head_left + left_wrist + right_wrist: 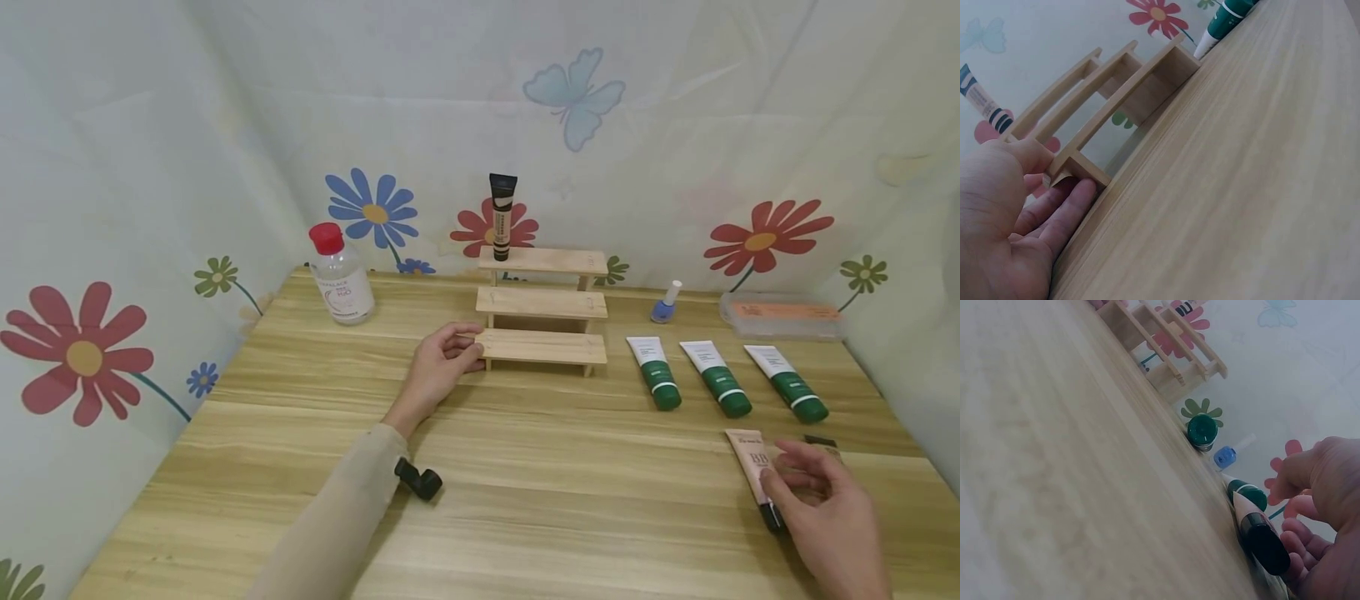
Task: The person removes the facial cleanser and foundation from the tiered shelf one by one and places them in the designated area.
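Note:
My left hand (pixel 442 358) holds the left end of the lowest step of a three-step wooden display stand (pixel 540 346), thumb on the upper edge and fingers (pixel 1072 212) beneath. A small black and beige tube (pixel 502 221) stands upright on the top step, at its left. At the lower right, my right hand (pixel 832 508) is over a beige BB cream tube (pixel 750 467) with a black cap, which lies on the table. In the right wrist view, the thumb and fingers are parted beside that tube. Another dark-ended tube (pixel 823 443) is partly hidden behind the right hand.
Three green and white tubes (pixel 723 383) lie in a row right of the stand. Behind them are a blue nail polish bottle (pixel 663 308) and a clear plastic case (pixel 787 318). A clear bottle with a red cap (pixel 345 283) stands at the back left. A flowered curtain borders the wooden table (pixel 525 492).

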The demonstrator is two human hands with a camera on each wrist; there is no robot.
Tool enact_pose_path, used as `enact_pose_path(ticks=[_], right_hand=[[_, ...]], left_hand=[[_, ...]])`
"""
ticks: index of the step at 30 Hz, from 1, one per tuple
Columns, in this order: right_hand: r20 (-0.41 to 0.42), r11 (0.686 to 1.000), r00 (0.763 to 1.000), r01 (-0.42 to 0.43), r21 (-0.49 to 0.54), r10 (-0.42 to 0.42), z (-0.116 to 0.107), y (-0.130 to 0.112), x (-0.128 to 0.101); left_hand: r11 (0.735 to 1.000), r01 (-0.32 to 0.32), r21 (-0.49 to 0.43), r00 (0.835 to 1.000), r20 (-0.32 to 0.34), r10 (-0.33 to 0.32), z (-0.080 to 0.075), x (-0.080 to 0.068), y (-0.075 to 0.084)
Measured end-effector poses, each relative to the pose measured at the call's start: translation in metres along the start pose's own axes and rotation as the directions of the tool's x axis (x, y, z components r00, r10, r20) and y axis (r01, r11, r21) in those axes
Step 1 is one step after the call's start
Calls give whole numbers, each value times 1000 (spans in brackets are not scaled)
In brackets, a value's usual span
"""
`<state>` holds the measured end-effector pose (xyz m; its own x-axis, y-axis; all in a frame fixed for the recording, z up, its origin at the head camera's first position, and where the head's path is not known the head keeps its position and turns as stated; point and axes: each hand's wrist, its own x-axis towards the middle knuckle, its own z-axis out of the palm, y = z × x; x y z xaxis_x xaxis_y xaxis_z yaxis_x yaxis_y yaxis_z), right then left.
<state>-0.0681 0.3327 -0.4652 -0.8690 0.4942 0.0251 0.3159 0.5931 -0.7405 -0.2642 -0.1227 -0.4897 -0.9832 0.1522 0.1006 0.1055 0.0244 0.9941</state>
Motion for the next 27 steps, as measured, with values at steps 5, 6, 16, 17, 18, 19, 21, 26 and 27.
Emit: enact_pose_path(ticks=[5,6,16,17,18,19,21,26,27], right_hand=[[-74,995,996,-41,96,48,1,-3,-1],[-87,991,994,-48,125,59,1,-4,-1],[-38,907,996,85,413,-76,-5,-13,1],[-25,880,993,112,461,-113,-5,-14,2],[-13,856,990,128,501,-141,-6,-16,4],[-2,834,986,140,534,-165,-6,-18,5],[10,787,977,164,595,-211,-7,-23,9],[9,712,936,262,651,-352,0,-48,24],[13,697,923,280,660,-384,2,-54,26]], left_hand=[[1000,0,3,1000,-4,0,0,0,-1],[1000,0,3,1000,-4,0,0,1,-1],[1000,2,8,1000,-5,-2,-1,0,0],[1000,0,9,1000,-5,0,-1,0,1],[1000,-1,9,1000,-4,1,0,0,1],[1000,-3,10,1000,-2,3,0,0,1],[1000,-4,9,1000,-1,4,1,0,0],[1000,-4,-5,1000,-2,3,-1,1,-1],[1000,-4,-6,1000,-2,4,0,1,-1]])
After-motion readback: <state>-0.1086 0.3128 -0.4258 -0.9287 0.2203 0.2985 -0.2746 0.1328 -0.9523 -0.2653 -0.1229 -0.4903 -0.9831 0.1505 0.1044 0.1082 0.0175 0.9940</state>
